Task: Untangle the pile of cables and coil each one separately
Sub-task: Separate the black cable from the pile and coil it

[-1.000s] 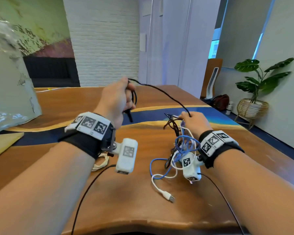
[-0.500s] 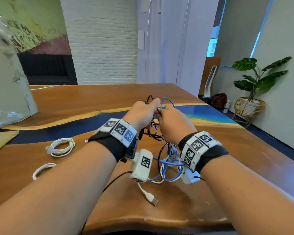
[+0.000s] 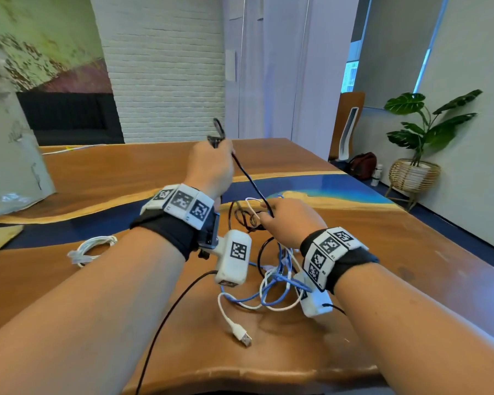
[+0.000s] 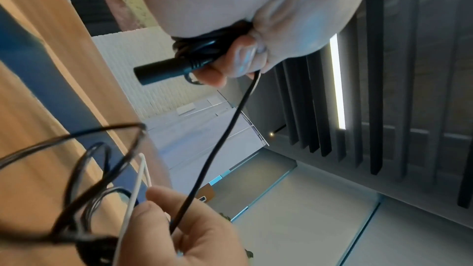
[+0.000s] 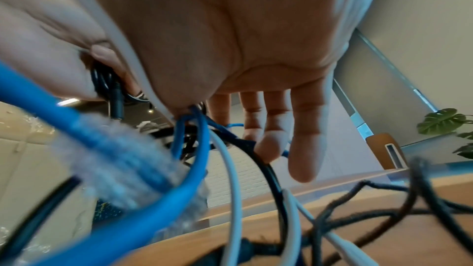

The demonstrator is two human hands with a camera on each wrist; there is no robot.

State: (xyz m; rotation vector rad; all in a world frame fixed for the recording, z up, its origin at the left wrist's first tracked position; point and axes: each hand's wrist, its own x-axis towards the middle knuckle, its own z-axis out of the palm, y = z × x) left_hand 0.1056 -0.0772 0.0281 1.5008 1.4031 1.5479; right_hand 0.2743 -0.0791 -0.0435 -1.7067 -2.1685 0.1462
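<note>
My left hand is raised above the wooden table and grips a small bundle of black cable loops with its barrel plug. From that hand the black cable runs down, nearly taut, to my right hand. The right hand pinches the black cable beside a white loop, its other fingers held out straight. Under the right wrist lies the tangle: a blue cable, more black loops, and a white USB cable with its plug towards me.
A coiled white cable lies on the table to the left. A crinkled grey bag stands at the far left. The wrist camera's thin black lead trails off the near edge. A potted plant stands on the floor to the right.
Half a second ago both hands met above the tangle. My left hand has since risen up and away with the black cable, drawing a length out through my right hand, which has dropped a little.
</note>
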